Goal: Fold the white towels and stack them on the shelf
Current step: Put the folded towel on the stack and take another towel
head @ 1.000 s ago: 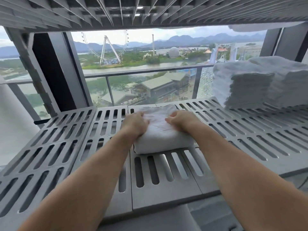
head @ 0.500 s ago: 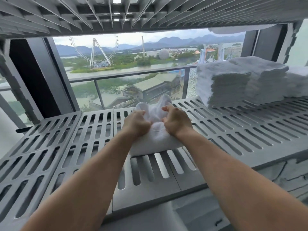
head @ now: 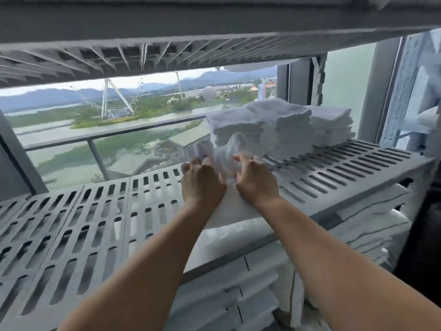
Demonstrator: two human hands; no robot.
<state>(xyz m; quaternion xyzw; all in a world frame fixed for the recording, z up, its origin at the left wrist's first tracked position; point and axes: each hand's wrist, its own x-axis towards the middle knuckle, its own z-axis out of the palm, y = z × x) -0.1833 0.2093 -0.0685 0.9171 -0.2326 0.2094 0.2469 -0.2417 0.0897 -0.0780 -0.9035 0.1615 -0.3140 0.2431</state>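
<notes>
A folded white towel (head: 235,209) is bunched between both hands over the grey slotted shelf (head: 95,223), its top corners sticking up blurred. My left hand (head: 201,185) grips its left side and my right hand (head: 256,180) grips its right side, fingers curled into the cloth. Just behind and to the right stands a stack of folded white towels (head: 262,130), with a second stack (head: 331,126) further right on the same shelf.
An upper grey shelf (head: 214,22) hangs low overhead. More folded white linen (head: 372,225) lies on the level below at right. A shelf post (head: 403,91) stands at right. Behind the shelf is a window with a railing (head: 114,134).
Both hands gathered the towel, lifted it off the shelf surface and carried it right toward the stacks. The view swung right and down.
</notes>
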